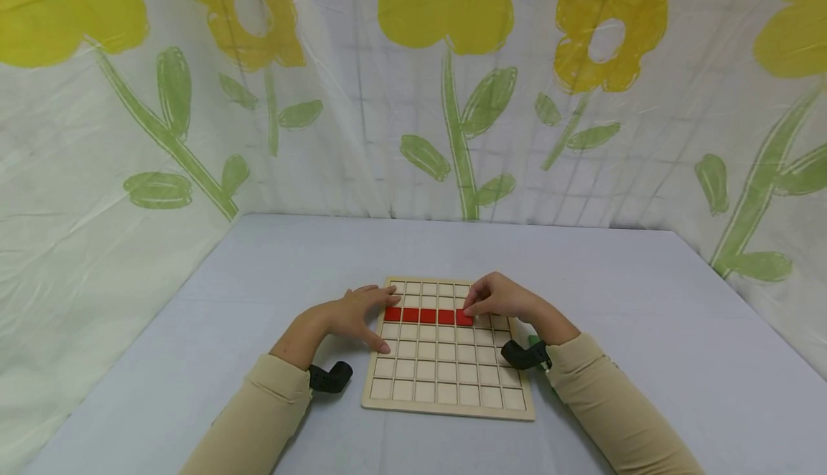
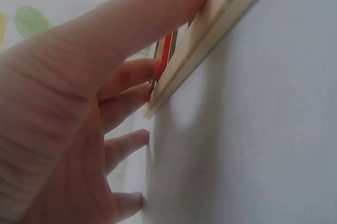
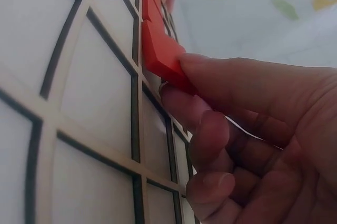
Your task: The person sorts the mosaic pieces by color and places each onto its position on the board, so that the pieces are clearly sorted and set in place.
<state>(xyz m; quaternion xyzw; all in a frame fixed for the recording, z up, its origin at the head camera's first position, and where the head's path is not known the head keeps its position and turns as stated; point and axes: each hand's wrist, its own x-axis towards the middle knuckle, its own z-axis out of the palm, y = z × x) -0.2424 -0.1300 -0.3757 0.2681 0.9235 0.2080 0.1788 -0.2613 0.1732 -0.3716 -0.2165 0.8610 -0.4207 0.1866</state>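
Note:
A pale wooden grid board (image 1: 447, 412) lies on the table, divided into square cells by raised strips. Across its third row from the back runs a line of several red square tiles (image 1: 428, 316). Thumb and fingertips of my right hand (image 1: 500, 295) pinch the rightmost red tile (image 3: 164, 56), which sits slightly tilted over its cell in the right wrist view. My left hand (image 1: 354, 315) spreads along the board's left edge, thumb on the wooden frame (image 2: 226, 3) and fingertips at the rim near the leftmost tile. The left palm holds nothing.
A green object (image 1: 535, 341) shows partly beneath my right wrist, beside the board; most of it is hidden. Black wrist cameras (image 1: 332, 377) sit on both wrists. The white table (image 1: 310, 245) ends at a curtain (image 1: 362, 102) printed with yellow flowers.

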